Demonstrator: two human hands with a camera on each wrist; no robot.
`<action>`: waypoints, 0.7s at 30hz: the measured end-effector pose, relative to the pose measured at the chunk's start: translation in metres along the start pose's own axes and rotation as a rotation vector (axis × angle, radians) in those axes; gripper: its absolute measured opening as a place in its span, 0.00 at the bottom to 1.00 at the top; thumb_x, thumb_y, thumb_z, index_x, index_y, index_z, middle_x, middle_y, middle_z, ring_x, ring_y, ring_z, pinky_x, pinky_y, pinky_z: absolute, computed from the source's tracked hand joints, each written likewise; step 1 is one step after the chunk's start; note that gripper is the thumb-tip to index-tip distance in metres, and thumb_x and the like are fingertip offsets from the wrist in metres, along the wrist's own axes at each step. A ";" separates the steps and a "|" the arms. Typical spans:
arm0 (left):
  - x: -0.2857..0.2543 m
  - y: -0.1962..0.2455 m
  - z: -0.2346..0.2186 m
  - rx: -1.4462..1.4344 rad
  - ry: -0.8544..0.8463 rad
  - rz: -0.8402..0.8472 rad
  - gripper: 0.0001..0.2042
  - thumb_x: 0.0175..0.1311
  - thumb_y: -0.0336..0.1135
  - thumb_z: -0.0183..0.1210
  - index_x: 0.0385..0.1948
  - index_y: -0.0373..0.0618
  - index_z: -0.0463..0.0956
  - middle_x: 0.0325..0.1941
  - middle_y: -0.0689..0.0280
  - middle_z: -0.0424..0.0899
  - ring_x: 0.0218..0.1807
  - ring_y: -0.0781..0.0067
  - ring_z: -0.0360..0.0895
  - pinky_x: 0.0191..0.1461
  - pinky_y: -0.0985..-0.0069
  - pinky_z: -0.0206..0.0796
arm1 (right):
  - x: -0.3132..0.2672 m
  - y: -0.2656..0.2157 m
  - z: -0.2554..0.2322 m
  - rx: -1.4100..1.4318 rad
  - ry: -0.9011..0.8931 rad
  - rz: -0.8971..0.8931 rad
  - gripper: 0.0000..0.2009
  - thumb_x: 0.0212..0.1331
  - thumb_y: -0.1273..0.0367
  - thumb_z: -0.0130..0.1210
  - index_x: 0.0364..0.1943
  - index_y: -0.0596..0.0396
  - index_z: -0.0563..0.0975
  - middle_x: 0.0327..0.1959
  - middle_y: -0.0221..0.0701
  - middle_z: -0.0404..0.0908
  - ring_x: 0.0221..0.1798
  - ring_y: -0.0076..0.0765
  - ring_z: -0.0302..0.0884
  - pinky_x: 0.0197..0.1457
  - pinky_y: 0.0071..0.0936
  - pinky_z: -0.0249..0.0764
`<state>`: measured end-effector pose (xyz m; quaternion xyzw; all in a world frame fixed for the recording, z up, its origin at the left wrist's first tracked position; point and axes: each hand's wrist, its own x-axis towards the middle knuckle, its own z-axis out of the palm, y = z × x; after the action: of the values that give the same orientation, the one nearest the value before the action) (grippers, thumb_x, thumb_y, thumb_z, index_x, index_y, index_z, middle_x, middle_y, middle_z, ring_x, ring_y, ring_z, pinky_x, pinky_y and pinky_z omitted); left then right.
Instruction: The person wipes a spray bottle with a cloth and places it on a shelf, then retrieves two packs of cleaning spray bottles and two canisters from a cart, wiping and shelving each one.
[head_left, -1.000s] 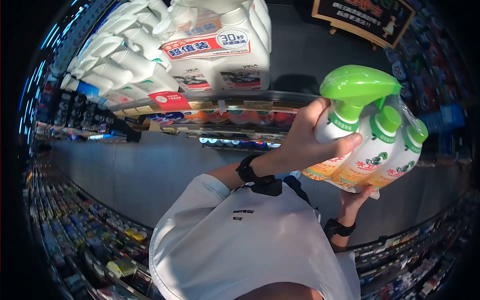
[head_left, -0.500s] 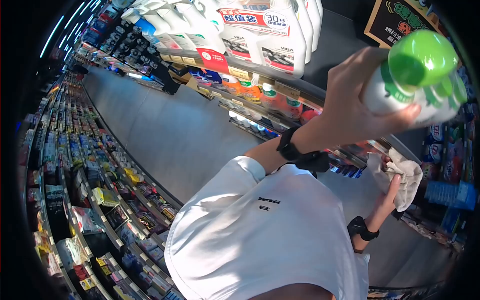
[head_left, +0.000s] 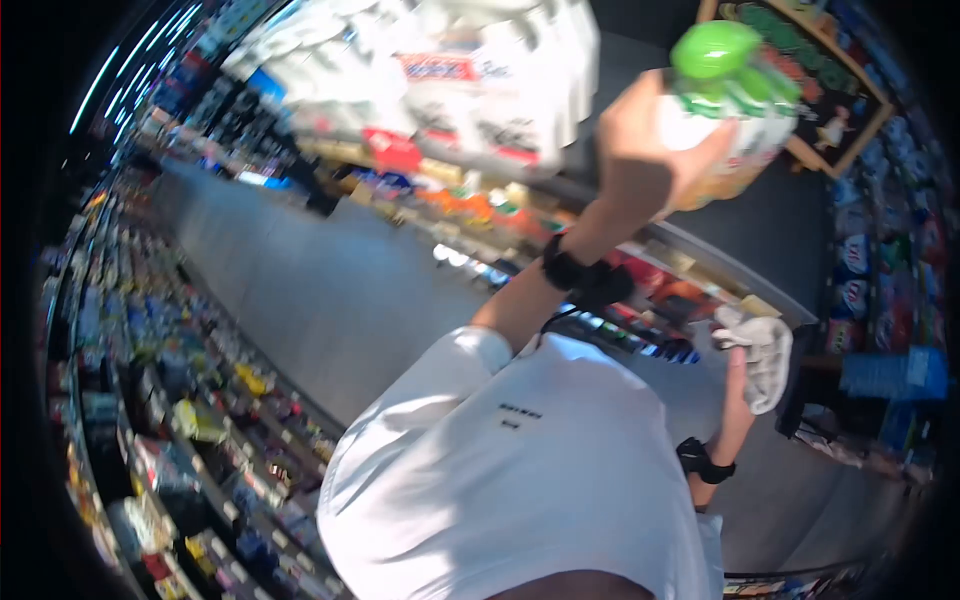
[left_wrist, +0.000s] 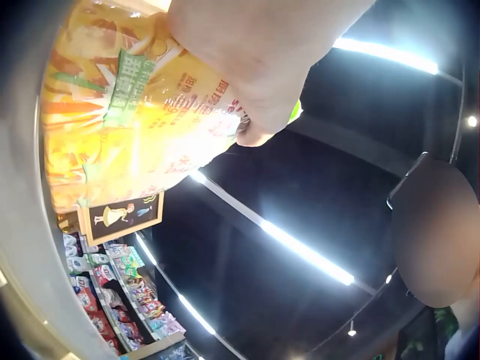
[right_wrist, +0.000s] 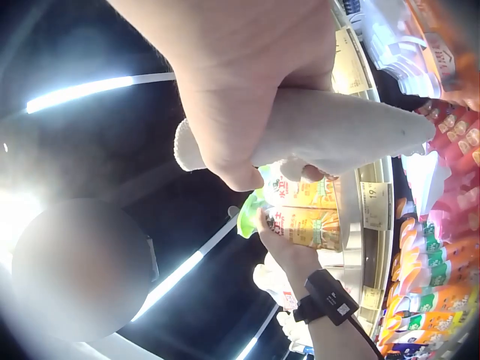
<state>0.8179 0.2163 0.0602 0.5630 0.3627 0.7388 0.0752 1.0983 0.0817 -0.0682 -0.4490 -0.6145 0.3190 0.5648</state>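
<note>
In the head view my left hand (head_left: 640,150) grips a shrink-wrapped pack of spray bottles (head_left: 735,130), white and orange with green tops, by the neck of its nearest bottle. The pack stands upright, over the dark shelf top (head_left: 765,240). Its orange lower part (left_wrist: 112,112) fills the upper left of the left wrist view, beside that shelf's edge. Lower right, apart from the pack, my right hand (head_left: 735,385) holds a bunched light-grey cloth (head_left: 768,355). The right wrist view shows thumb and fingers around the cloth (right_wrist: 337,131).
White detergent jugs (head_left: 480,90) crowd the left of the shelf. A wood-framed chalkboard sign (head_left: 835,120) stands behind the pack. Orange bottles (head_left: 460,205) line a lower shelf. A grey aisle floor (head_left: 300,290) runs between the shelves; packed shelving (head_left: 200,420) lies left.
My right hand has left the underside of the pack and now shows the cloth to the lower right. My left hand has carried the pack over the shelf top. The head view has turned.
</note>
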 end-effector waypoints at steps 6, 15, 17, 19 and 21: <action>0.013 -0.005 0.002 -0.100 -0.101 -0.133 0.19 0.59 0.30 0.74 0.49 0.34 0.80 0.42 0.60 0.91 0.43 0.75 0.88 0.48 0.75 0.80 | 0.014 -0.048 0.027 0.196 -0.063 0.127 0.19 0.66 0.71 0.65 0.59 0.63 0.77 0.50 0.33 0.88 0.53 0.27 0.84 0.60 0.27 0.76; 0.013 -0.019 -0.004 -0.134 -0.185 -0.223 0.20 0.67 0.30 0.70 0.58 0.36 0.76 0.52 0.63 0.86 0.51 0.76 0.83 0.58 0.76 0.73 | 0.015 -0.050 0.028 0.136 0.013 0.125 0.18 0.65 0.67 0.67 0.55 0.63 0.80 0.47 0.33 0.89 0.49 0.25 0.84 0.56 0.27 0.77; 0.017 -0.022 -0.007 -0.199 -0.222 -0.275 0.20 0.68 0.31 0.70 0.58 0.37 0.75 0.51 0.63 0.86 0.51 0.76 0.83 0.58 0.76 0.74 | 0.014 -0.050 0.030 0.134 0.011 0.151 0.18 0.65 0.67 0.67 0.54 0.63 0.80 0.47 0.33 0.89 0.48 0.26 0.84 0.56 0.27 0.78; 0.020 -0.024 -0.011 -0.208 -0.268 -0.288 0.22 0.68 0.32 0.69 0.60 0.37 0.74 0.53 0.62 0.86 0.52 0.76 0.83 0.58 0.76 0.74 | 0.013 -0.049 0.031 0.128 0.002 0.199 0.17 0.65 0.67 0.67 0.54 0.63 0.81 0.46 0.33 0.90 0.47 0.26 0.84 0.55 0.28 0.78; 0.019 -0.023 -0.013 -0.162 -0.286 -0.259 0.23 0.68 0.33 0.70 0.61 0.37 0.73 0.53 0.62 0.85 0.53 0.75 0.82 0.59 0.75 0.74 | 0.016 -0.049 0.033 0.095 -0.020 0.136 0.17 0.65 0.68 0.66 0.53 0.63 0.81 0.46 0.33 0.90 0.46 0.26 0.84 0.55 0.27 0.78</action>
<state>0.7932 0.2370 0.0592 0.6029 0.3571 0.6623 0.2654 1.0572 0.0809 -0.0223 -0.4592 -0.5723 0.3898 0.5564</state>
